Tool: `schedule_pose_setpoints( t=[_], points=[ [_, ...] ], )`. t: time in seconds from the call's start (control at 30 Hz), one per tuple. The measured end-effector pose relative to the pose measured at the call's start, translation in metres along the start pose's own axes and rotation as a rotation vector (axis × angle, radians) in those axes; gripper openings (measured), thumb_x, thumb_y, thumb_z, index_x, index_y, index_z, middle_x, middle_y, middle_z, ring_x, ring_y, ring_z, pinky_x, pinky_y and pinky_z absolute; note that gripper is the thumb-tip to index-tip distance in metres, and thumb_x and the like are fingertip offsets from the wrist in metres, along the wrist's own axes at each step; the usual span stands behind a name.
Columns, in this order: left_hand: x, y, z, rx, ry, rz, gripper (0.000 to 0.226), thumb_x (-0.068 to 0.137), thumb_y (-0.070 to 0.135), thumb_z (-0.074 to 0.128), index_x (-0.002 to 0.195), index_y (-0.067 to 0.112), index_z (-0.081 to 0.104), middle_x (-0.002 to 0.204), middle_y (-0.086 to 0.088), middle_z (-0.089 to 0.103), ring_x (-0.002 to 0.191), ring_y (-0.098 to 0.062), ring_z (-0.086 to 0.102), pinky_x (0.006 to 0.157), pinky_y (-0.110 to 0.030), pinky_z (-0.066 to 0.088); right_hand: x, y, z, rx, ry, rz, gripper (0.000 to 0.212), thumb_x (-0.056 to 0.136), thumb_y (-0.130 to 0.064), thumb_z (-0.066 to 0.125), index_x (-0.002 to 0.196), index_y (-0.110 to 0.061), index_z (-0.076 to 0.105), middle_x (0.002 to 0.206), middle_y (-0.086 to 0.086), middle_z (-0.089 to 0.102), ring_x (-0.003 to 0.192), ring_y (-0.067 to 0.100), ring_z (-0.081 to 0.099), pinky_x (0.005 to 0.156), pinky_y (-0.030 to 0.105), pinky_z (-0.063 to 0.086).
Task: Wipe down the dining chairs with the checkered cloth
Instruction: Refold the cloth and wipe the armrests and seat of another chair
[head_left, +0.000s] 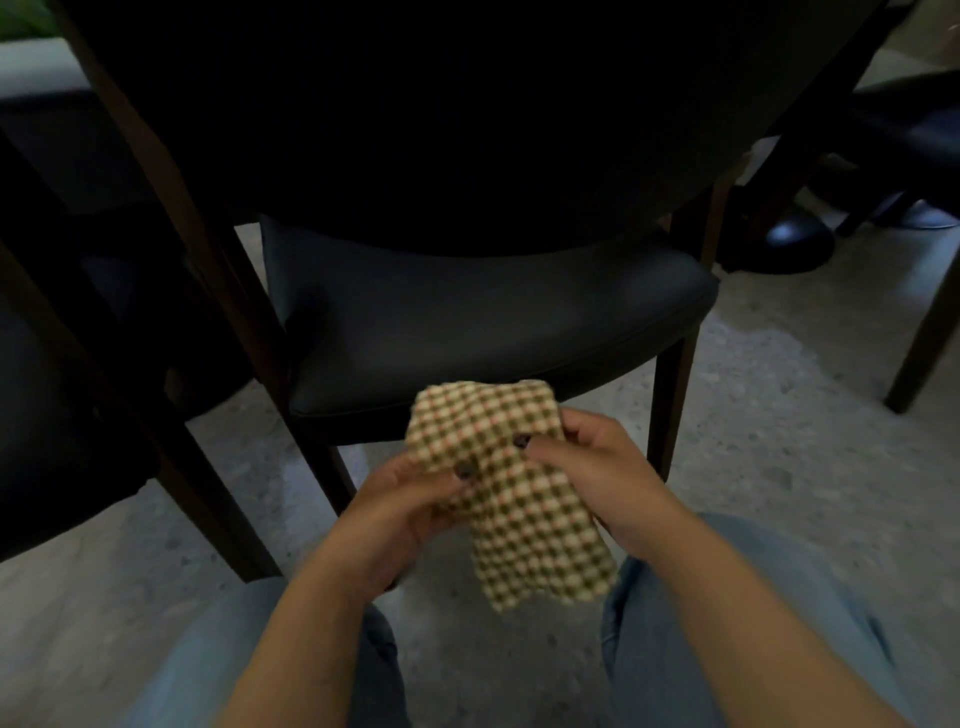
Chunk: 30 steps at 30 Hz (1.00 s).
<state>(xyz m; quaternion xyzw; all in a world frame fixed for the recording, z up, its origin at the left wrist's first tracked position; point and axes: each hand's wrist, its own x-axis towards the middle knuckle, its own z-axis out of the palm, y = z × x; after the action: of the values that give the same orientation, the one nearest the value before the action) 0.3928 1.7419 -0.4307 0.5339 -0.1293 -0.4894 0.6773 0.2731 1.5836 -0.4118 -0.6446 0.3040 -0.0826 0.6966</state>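
I see both hands holding the checkered cloth, a folded, nubby weave in olive, cream and thin red lines. My left hand curls around its left edge, thumb pressed on top; my right hand pinches the right edge, thumb laid across the fabric. The cloth hangs in the air just in front of the front edge of the dining chair, whose seat is dark, smooth, padded leather with a piped rim on slim dark wooden legs. Below lies a speckled stone floor.
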Motion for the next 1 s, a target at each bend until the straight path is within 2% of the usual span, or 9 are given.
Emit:
schedule_pose_setpoints(
  t=[0.1,0.2,0.37,0.47,0.53,0.6,0.73,0.87,1.0],
  points=[
    [0.003,-0.001,0.005,0.181,-0.04,-0.015,0.044,0.072,0.011,0.075,0.115,0.013,0.066,0.111,-0.008,0.073,0.102,-0.024,0.07,0.076,-0.027,0.058,0.002,-0.004,-0.015,0.105,0.047,0.006,0.018,0.09,-0.019,0.062,0.104,-0.027,0.07,0.102,-0.005,0.074,0.096,0.013,0.069,0.091,0.038,0.052],
    [0.009,0.008,0.011,0.148,-0.012,0.054,0.041,0.074,0.012,0.066,0.115,0.016,0.07,0.111,-0.006,0.073,0.102,-0.021,0.07,0.073,-0.024,0.057,-0.004,-0.014,-0.026,0.136,-0.011,-0.018,0.022,0.094,-0.016,0.055,0.109,-0.026,0.068,0.106,-0.004,0.073,0.1,0.013,0.068,0.086,0.032,0.052],
    [0.015,0.037,0.031,0.155,-0.029,0.151,0.025,0.084,0.011,0.056,0.084,0.019,0.08,0.093,-0.007,0.076,0.086,-0.019,0.073,0.065,-0.024,0.056,-0.028,-0.061,-0.037,0.024,-0.226,-0.202,0.046,0.086,0.002,0.046,0.09,-0.032,0.078,0.102,-0.006,0.072,0.096,0.013,0.068,0.076,0.026,0.057],
    [0.018,0.058,0.045,0.149,-0.02,0.24,0.028,0.08,0.005,0.055,0.068,0.017,0.077,0.077,-0.006,0.074,0.072,-0.017,0.07,0.061,-0.025,0.056,-0.049,-0.095,-0.039,-0.15,-0.268,-0.355,0.032,0.078,-0.017,0.05,0.078,-0.03,0.079,0.088,-0.008,0.066,0.089,0.009,0.064,0.08,0.024,0.052],
    [0.021,0.071,0.055,0.111,-0.037,0.277,0.019,0.079,0.005,0.057,0.079,0.014,0.074,0.087,-0.009,0.074,0.081,-0.022,0.069,0.067,-0.026,0.058,-0.055,-0.104,-0.042,-0.319,-0.011,-0.513,0.026,0.086,-0.043,0.061,0.073,-0.027,0.078,0.077,-0.013,0.064,0.078,0.001,0.061,0.072,0.016,0.047],
    [0.025,0.083,0.062,-0.025,-0.056,0.293,0.025,0.085,0.001,0.052,0.105,0.007,0.066,0.108,-0.013,0.072,0.101,-0.028,0.069,0.083,-0.034,0.059,-0.056,-0.108,-0.05,-0.346,0.398,-0.623,0.009,0.076,-0.034,0.077,0.079,-0.028,0.071,0.079,-0.021,0.064,0.077,-0.008,0.06,0.064,0.008,0.045],
    [0.027,0.102,0.071,-0.231,-0.069,0.384,0.042,0.086,-0.001,0.05,0.127,0.005,0.053,0.129,-0.014,0.064,0.119,-0.027,0.062,0.1,-0.045,0.048,-0.049,-0.11,-0.077,0.111,0.946,-0.696,0.057,0.068,-0.021,0.08,0.111,-0.039,0.047,0.104,-0.026,0.056,0.094,-0.017,0.055,0.069,0.008,0.051],
    [0.027,0.112,0.082,-0.266,-0.008,0.426,0.037,0.089,-0.012,0.044,0.118,0.006,0.057,0.114,-0.015,0.067,0.116,-0.028,0.062,0.1,-0.045,0.049,-0.03,-0.136,-0.096,0.503,1.099,-0.776,0.034,0.077,-0.015,0.073,0.092,-0.04,0.056,0.089,-0.022,0.068,0.087,-0.007,0.065,0.069,0.014,0.053],
    [0.027,0.113,0.092,-0.36,0.004,0.426,0.039,0.082,-0.015,0.042,0.104,0.01,0.062,0.099,-0.009,0.066,0.114,-0.028,0.06,0.101,-0.046,0.048,0.017,-0.172,-0.117,0.52,1.064,-0.828,0.026,0.084,-0.002,0.053,0.095,-0.026,0.054,0.095,-0.007,0.063,0.087,0.0,0.063,0.081,0.024,0.051]
  ],
)
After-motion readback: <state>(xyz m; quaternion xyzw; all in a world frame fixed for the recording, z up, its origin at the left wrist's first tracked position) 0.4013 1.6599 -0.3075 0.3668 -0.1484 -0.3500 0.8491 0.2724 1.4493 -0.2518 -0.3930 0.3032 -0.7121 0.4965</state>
